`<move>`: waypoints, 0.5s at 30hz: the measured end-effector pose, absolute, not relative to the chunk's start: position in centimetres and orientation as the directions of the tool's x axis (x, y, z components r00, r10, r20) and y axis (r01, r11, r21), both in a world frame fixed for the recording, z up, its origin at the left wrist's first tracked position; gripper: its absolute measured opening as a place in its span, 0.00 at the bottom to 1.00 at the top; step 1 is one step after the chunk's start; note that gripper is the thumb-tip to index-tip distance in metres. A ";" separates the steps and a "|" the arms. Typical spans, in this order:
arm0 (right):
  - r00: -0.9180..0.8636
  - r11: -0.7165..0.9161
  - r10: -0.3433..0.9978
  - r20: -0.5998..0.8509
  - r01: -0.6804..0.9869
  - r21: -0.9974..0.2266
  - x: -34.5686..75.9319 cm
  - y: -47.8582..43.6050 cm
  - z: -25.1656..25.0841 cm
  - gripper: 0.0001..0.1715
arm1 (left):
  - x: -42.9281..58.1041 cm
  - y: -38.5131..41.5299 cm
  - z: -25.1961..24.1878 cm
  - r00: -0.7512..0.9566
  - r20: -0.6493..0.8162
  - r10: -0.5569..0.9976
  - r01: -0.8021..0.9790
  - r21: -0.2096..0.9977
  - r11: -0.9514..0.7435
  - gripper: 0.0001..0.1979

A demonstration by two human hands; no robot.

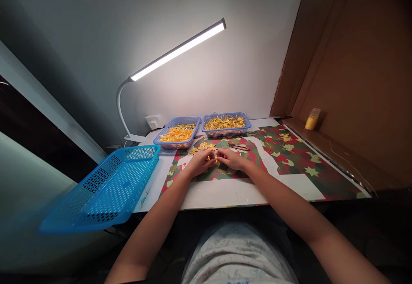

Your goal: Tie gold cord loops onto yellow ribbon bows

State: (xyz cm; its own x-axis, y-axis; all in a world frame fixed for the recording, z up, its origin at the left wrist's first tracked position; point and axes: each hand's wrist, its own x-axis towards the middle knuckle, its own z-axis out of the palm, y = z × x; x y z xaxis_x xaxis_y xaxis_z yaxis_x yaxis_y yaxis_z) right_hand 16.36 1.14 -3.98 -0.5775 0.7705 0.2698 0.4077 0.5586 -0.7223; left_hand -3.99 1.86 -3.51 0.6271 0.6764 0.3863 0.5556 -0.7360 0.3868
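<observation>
My left hand and my right hand meet over the patterned table cover, fingers closed in a pinch. Between the fingertips is a small yellow bow-like piece, partly hidden by the fingers. Just beyond my left hand lies a cluster of similar yellow pieces. A pair of small pinkish thread snips rests behind my right hand.
Two blue-purple baskets, one with orange-yellow strips and one with gold pieces, stand by the wall. An empty blue basket sits left. A lamp overhangs. At right are cardboard and a yellow-filled bottle.
</observation>
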 end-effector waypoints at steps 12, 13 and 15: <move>-0.559 0.466 0.796 0.234 0.318 -0.826 15.7 1.2 -3.6 0.13 | -3.3 1.6 -3.6 0.577 0.332 0.747 0.469 0.614 -0.635 0.17; -0.561 0.459 0.794 0.234 0.303 -0.835 15.6 1.2 -3.5 0.13 | -3.2 1.6 -3.7 0.578 0.333 0.745 0.441 0.641 -0.628 0.17; -0.557 0.450 0.796 0.237 0.282 -0.847 15.4 1.1 -3.5 0.13 | -3.1 1.7 -4.0 0.582 0.340 0.739 0.392 0.679 -0.621 0.17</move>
State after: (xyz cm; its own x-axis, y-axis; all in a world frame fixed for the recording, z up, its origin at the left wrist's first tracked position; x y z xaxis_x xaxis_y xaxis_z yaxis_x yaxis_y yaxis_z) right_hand 15.38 1.07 -3.46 -0.5573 0.7959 0.2366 0.2823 0.4496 -0.8475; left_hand -3.06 1.69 -3.99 0.5820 0.7389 0.3395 0.3919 -0.6207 0.6791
